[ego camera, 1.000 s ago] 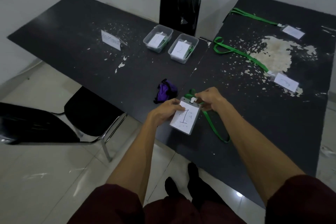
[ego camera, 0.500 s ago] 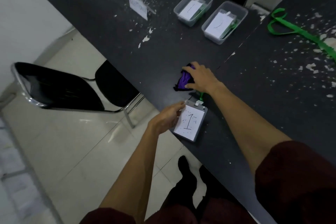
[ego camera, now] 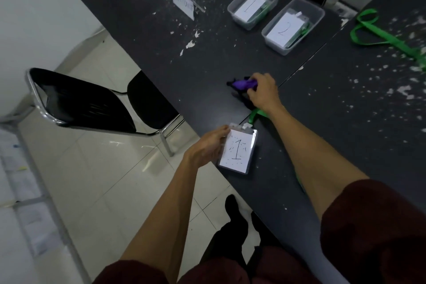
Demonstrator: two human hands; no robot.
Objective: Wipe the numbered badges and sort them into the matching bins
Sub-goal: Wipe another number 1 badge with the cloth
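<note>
The left hand [ego camera: 207,147] pinches the clear-sleeved white badge marked 1 [ego camera: 238,151] while the right hand [ego camera: 262,91] grips the crumpled purple cloth [ego camera: 242,83], probably to carry it over and wipe.

single head-worn view, looking steeply down, close over table [ego camera: 207,57] edge

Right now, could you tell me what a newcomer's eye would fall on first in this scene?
The white badge marked 1 stands out at the near edge of the dark table, held at its left side by the left hand. Just beyond it the right hand grips a bright purple cloth. Farther back, two clear bins sit side by side: the bin with a 1 card and the bin with a 2 card.
</note>
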